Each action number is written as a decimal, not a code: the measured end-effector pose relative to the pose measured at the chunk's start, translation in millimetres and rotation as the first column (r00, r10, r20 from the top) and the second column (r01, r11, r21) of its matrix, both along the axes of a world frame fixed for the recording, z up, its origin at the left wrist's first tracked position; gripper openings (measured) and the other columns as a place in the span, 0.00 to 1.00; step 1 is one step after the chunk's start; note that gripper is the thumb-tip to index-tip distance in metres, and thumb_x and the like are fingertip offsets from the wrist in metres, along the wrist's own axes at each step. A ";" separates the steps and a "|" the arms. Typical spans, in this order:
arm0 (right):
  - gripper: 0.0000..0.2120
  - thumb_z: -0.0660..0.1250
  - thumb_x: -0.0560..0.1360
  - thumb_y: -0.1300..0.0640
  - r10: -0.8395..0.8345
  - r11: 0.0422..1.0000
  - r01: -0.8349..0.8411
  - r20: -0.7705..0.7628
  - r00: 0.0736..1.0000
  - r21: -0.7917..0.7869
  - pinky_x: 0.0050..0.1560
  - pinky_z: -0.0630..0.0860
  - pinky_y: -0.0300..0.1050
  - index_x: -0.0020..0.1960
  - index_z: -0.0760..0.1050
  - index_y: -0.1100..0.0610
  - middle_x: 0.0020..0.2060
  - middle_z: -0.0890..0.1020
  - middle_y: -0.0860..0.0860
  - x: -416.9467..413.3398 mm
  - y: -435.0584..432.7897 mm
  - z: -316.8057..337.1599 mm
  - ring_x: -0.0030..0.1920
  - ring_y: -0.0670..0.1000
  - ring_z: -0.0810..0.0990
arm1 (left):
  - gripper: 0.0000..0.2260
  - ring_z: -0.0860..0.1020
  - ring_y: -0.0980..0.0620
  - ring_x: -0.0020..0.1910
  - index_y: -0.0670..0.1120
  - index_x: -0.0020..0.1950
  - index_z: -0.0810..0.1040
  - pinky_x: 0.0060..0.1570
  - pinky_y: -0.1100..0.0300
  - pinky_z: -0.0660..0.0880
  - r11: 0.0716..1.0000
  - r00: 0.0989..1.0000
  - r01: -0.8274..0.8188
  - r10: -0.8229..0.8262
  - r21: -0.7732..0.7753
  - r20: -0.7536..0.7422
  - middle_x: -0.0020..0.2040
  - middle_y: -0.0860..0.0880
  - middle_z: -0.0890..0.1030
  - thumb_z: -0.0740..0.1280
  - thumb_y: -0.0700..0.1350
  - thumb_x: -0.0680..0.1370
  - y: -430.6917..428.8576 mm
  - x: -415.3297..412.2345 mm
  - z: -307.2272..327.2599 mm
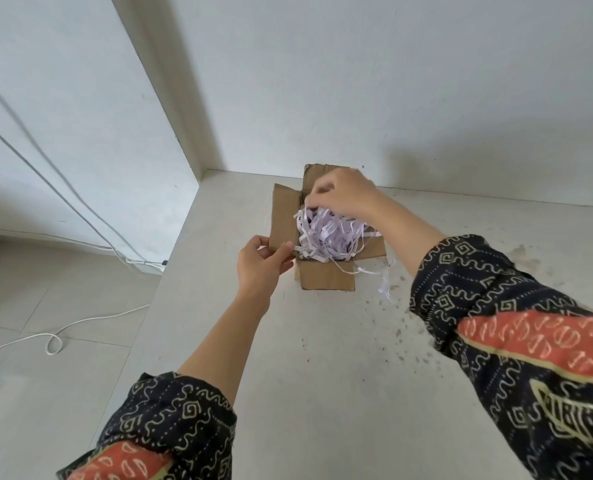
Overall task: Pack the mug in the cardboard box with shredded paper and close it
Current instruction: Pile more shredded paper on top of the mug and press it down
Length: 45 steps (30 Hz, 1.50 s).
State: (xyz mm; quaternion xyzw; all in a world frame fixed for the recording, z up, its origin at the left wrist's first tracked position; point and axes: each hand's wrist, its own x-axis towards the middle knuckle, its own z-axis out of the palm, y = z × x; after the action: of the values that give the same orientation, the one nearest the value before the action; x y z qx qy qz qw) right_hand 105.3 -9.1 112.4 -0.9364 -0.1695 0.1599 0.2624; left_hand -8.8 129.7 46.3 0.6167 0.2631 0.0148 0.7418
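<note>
A small brown cardboard box (326, 279) stands on the pale counter near the back wall, all its flaps spread open. White shredded paper (329, 233) is heaped inside and spills over the rim. My right hand (343, 194) reaches down from above, fingers pinched into the top of the paper heap. At the box's left flap (283, 216) my left hand (260, 268) pinches the flap's lower corner together with a strip of paper. No mug shows; whether one lies under the paper cannot be told.
Loose paper strips (385, 289) and small scraps lie on the counter (322, 375) to the right of the box. The counter's left edge drops to a tiled floor with white cables (56, 337). A white wall rises right behind the box.
</note>
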 end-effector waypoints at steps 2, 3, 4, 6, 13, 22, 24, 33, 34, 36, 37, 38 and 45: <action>0.10 0.67 0.70 0.49 -0.110 0.992 0.098 0.179 0.978 0.076 0.62 0.66 0.57 0.34 0.78 0.53 0.46 0.83 0.49 0.2 -2.5 7.0 0.52 0.51 0.76 | 0.07 0.83 0.50 0.39 0.40 0.44 0.72 0.38 0.64 0.79 1.000 1.000 -0.001 0.001 -0.004 0.000 0.43 0.43 0.84 0.71 0.38 0.75 0.5 -0.2 -0.1; 0.09 0.66 0.71 0.50 -0.166 0.982 0.135 0.254 0.953 0.134 0.61 0.66 0.56 0.36 0.77 0.54 0.46 0.81 0.49 -2.4 -6.5 9.2 0.53 0.51 0.74 | 0.07 0.83 0.50 0.39 0.40 0.44 0.72 0.38 0.63 0.79 1.000 1.000 -0.001 0.001 -0.005 0.000 0.43 0.43 0.84 0.71 0.38 0.75 0.1 -0.4 0.1; 0.08 0.66 0.71 0.51 -0.220 0.965 0.158 0.316 0.923 0.209 0.59 0.67 0.54 0.38 0.76 0.55 0.45 0.79 0.48 -7.3 -11.2 10.9 0.53 0.50 0.73 | 0.07 0.83 0.50 0.39 0.41 0.44 0.72 0.38 0.63 0.79 1.000 1.000 -0.002 0.002 -0.005 0.000 0.43 0.43 0.84 0.71 0.38 0.75 -0.5 -0.5 0.3; 0.04 0.64 0.72 0.54 -0.271 0.941 0.142 0.434 0.859 0.307 0.56 0.70 0.54 0.42 0.73 0.55 0.43 0.77 0.48 -22.8 -22.4 7.9 0.50 0.50 0.72 | 0.07 0.83 0.51 0.38 0.41 0.44 0.72 0.38 0.64 0.80 1.000 1.000 -0.004 0.004 -0.003 0.000 0.43 0.43 0.84 0.71 0.38 0.75 -2.4 -0.3 0.8; 0.24 0.62 0.76 0.54 -0.161 0.987 0.145 0.331 0.930 0.072 0.41 0.71 0.40 0.71 0.63 0.46 0.55 0.69 0.52 -72.4 -43.0 -41.7 0.41 0.45 0.71 | 0.08 0.83 0.52 0.37 0.41 0.43 0.72 0.38 0.64 0.80 1.000 1.000 -0.001 0.001 0.011 0.007 0.43 0.42 0.84 0.71 0.38 0.74 -3.3 -0.1 0.7; 0.22 0.48 0.82 0.52 -0.018 0.998 0.013 0.081 0.997 0.055 0.68 0.62 0.49 0.72 0.61 0.61 0.72 0.62 0.56 -43.9 7.8 -54.9 0.72 0.54 0.62 | 0.09 0.83 0.46 0.40 0.41 0.43 0.71 0.40 0.62 0.80 0.997 0.998 0.048 -0.050 0.055 0.032 0.45 0.39 0.84 0.71 0.38 0.75 2.3 0.6 0.0; 0.22 0.47 0.82 0.53 0.045 0.999 -0.042 0.163 0.986 -0.021 0.70 0.61 0.50 0.73 0.58 0.61 0.74 0.60 0.56 -43.2 10.8 -68.4 0.73 0.54 0.61 | 0.09 0.83 0.46 0.42 0.40 0.43 0.71 0.40 0.61 0.80 0.997 0.998 0.054 -0.056 0.063 0.031 0.45 0.39 0.84 0.71 0.38 0.74 3.6 0.9 -1.3; 0.15 0.55 0.80 0.50 0.151 0.956 -0.052 0.332 0.931 -0.289 0.63 0.61 0.55 0.56 0.78 0.53 0.63 0.66 0.53 -10.4 12.4 -69.5 0.63 0.57 0.62 | 0.10 0.82 0.43 0.43 0.41 0.43 0.69 0.40 0.61 0.79 0.997 0.997 0.057 -0.059 0.056 0.046 0.46 0.36 0.83 0.72 0.37 0.74 15.9 -0.5 -3.9; 0.15 0.56 0.80 0.52 0.123 0.968 -0.036 0.345 0.931 -0.249 0.61 0.64 0.54 0.57 0.77 0.55 0.61 0.67 0.55 -10.2 9.1 -70.4 0.61 0.58 0.66 | 0.10 0.82 0.43 0.43 0.41 0.44 0.69 0.40 0.62 0.79 0.996 0.996 0.067 -0.070 0.056 0.049 0.46 0.36 0.83 0.72 0.37 0.74 13.3 0.0 -3.0; 0.16 0.56 0.80 0.54 0.037 0.985 0.025 0.349 0.936 -0.172 0.56 0.72 0.53 0.63 0.71 0.60 0.61 0.70 0.58 -11.3 4.1 -74.5 0.58 0.60 0.72 | 0.10 0.83 0.44 0.43 0.40 0.44 0.70 0.40 0.62 0.79 0.995 0.994 0.088 -0.091 0.057 0.053 0.45 0.38 0.84 0.72 0.38 0.74 7.6 1.0 -1.7; 0.17 0.56 0.80 0.55 -0.024 0.986 0.079 0.337 0.941 -0.149 0.53 0.73 0.54 0.65 0.67 0.62 0.61 0.70 0.60 -12.9 3.0 -75.3 0.57 0.61 0.74 | 0.10 0.83 0.45 0.43 0.40 0.44 0.70 0.40 0.62 0.79 0.994 0.994 0.093 -0.096 0.056 0.055 0.45 0.39 0.84 0.72 0.38 0.74 5.6 1.5 -1.4; 0.18 0.56 0.80 0.54 -0.078 0.982 0.127 0.320 0.944 -0.136 0.50 0.73 0.54 0.66 0.65 0.63 0.61 0.70 0.61 -14.5 3.1 -75.7 0.57 0.62 0.74 | 0.09 0.83 0.46 0.42 0.40 0.43 0.71 0.40 0.62 0.79 0.994 0.994 0.094 -0.097 0.055 0.055 0.45 0.40 0.84 0.72 0.38 0.74 4.4 1.9 -1.2; 0.16 0.51 0.79 0.60 0.070 0.921 -0.029 0.090 0.993 -0.389 0.60 0.65 0.55 0.62 0.71 0.63 0.60 0.76 0.60 7.5 16.8 -63.4 0.64 0.60 0.70 | 0.09 0.82 0.46 0.41 0.38 0.45 0.72 0.40 0.63 0.79 0.994 0.995 0.089 -0.092 0.061 0.047 0.45 0.37 0.83 0.72 0.37 0.74 7.9 3.0 -1.1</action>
State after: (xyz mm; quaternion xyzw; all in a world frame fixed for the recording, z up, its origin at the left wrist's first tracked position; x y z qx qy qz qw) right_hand 112.8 7.7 49.0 -0.9721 -0.1714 0.1486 0.0592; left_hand -5.8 137.6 45.3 0.6492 0.2156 0.0042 0.7294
